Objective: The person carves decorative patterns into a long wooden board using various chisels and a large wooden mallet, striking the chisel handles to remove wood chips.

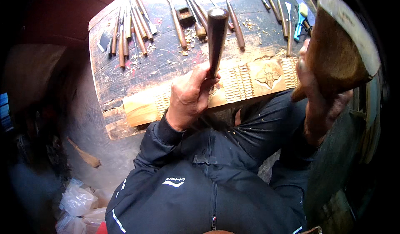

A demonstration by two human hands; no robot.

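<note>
My left hand [191, 94] is closed on an upright chisel with a dark wooden handle [217, 36], held over a long, light carved board [237, 84]. The board lies along the near edge of the worktable and carries rows of small notches and a four-petalled flower [268, 76]. Its surface directly behind my left hand is hidden, as is the chisel's tip. My right hand [318, 109] grips a brown wooden mallet [339, 46], raised at the right with its pale worn face toward the camera.
The dark, weathered worktable [106, 75] holds several wooden-handled carving tools [141, 21], wood chips, a small dark block [184, 15] and a blue brush [301, 21]. A short broom-like tool [83, 150] and plastic bags [81, 200] lie on the floor at left. My legs are below the board.
</note>
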